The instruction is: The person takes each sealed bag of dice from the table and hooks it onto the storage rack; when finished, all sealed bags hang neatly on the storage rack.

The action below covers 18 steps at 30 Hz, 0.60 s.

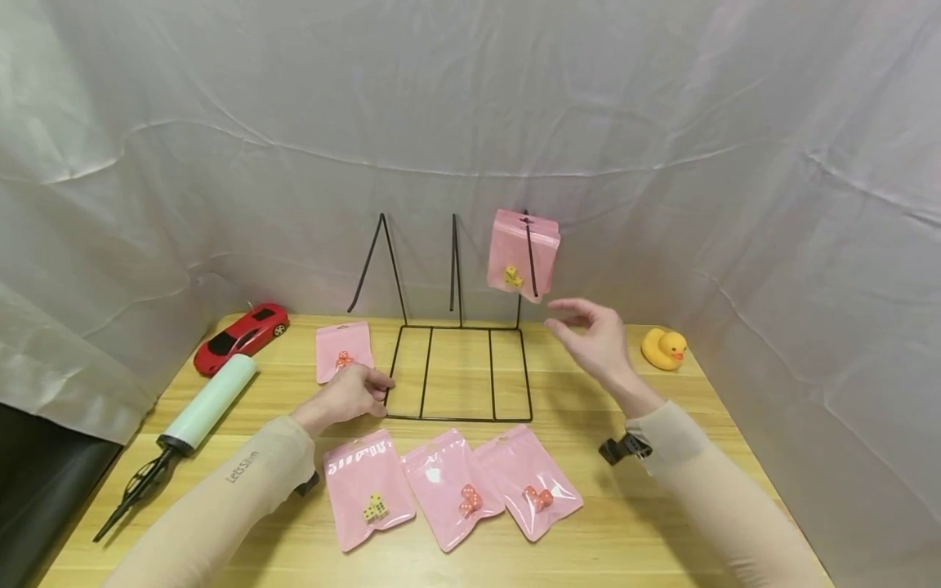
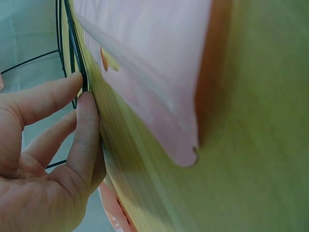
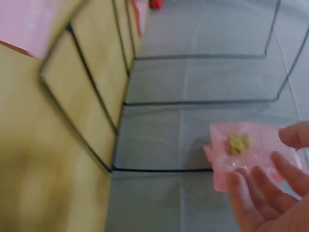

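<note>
A black wire display rack (image 1: pixel 456 419) with three upright hooks stands on the table. My left hand (image 1: pixel 351 394) pinches the left side of its base wire between thumb and fingertips, as the left wrist view shows. On the right hook hang pink pouches (image 1: pixel 503 245), the front one with yellow dice (image 1: pixel 513 276) inside. Just below and to the right of them is my right hand (image 1: pixel 594 339), fingers loosely bent and holding nothing. One pink pouch (image 1: pixel 356 336) with orange dice lies behind my left hand, partly covered by it.
In front of the rack lie a pouch with yellow dice (image 1: pixel 360 465) and two pouches with orange dice, one in the middle (image 1: pixel 434 474), one at right (image 1: pixel 515 465). A red toy car (image 1: pixel 243 336) and a pale green hand pump (image 1: pixel 213 404) sit left, a rubber duck (image 1: pixel 662 349) right.
</note>
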Available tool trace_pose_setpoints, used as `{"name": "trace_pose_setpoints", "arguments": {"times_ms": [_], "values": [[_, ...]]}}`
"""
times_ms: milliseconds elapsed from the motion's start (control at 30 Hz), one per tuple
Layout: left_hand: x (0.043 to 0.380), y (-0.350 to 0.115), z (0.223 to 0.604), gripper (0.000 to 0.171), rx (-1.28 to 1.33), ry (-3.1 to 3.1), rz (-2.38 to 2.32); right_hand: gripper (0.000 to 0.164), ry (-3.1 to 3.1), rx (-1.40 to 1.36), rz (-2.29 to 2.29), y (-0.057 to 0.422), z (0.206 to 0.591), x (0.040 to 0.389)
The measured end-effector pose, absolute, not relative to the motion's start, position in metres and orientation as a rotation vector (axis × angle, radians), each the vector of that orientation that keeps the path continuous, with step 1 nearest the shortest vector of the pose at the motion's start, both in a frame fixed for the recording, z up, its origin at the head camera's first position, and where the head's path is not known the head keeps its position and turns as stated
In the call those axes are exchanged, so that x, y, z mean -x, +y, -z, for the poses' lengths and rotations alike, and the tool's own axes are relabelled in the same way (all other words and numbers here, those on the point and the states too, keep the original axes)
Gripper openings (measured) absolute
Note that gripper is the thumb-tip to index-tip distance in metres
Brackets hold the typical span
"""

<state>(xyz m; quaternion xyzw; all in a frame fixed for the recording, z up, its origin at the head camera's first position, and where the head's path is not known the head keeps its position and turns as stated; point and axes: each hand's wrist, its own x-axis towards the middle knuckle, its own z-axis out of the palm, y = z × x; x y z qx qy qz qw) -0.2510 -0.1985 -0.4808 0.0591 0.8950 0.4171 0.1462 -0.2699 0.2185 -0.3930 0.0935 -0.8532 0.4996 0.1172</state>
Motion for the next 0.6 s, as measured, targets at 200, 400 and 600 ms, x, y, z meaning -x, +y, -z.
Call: {"name": "trace_pose_setpoints", "arguments": {"times_ms": [200,400,600], "values": [[0.252,-0.198,0.482,0.056,-0.173,2.572,-1.203,0.052,-2.850,-0.426,-1.306,0.224,0.421,0.226],[0.252,-0.199,0.483,0.057,-0.191,2.580,-1.197,0.069,-3.025,-0.611,-1.070,0.225,0.453,0.189],[0.252,-0.199,0.484,0.056,-0.204,2.587,-1.193,0.086,-3.137,-0.615,-0.790,0.215,0.469,0.161]]}}
